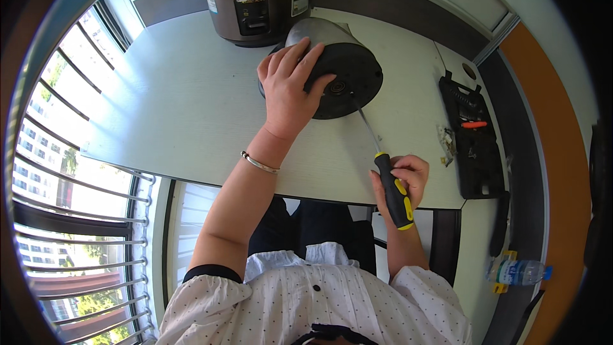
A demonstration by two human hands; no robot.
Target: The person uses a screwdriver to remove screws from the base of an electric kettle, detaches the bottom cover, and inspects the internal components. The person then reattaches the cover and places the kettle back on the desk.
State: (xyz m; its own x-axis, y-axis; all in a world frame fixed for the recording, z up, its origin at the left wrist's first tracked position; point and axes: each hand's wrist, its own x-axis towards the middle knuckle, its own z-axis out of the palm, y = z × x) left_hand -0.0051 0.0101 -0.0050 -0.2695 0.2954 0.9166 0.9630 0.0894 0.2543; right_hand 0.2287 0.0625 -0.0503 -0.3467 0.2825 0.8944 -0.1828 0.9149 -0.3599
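An electric kettle [361, 69] lies on its side on the white table, its silver body pointing away and its round black bottom facing me. My left hand [288, 84] spreads over the bottom's left side and upper edge, holding the kettle steady. In my right hand [408, 179] is a screwdriver [397, 195] with a black and yellow handle, held between the fingers. Its long thin shaft slants up to the left, and the tip meets the bottom just right of the round socket in its middle. Whether the tip sits in a screw is too small to tell.
Behind the kettle stands a brown multicooker [258, 9]. An open black tool case [476, 147] with an orange-red tool lies at the right, beside a small bag of metal parts [446, 143]. A water bottle [520, 273] rests farther down the right side. The barred window [76, 217] is at the left.
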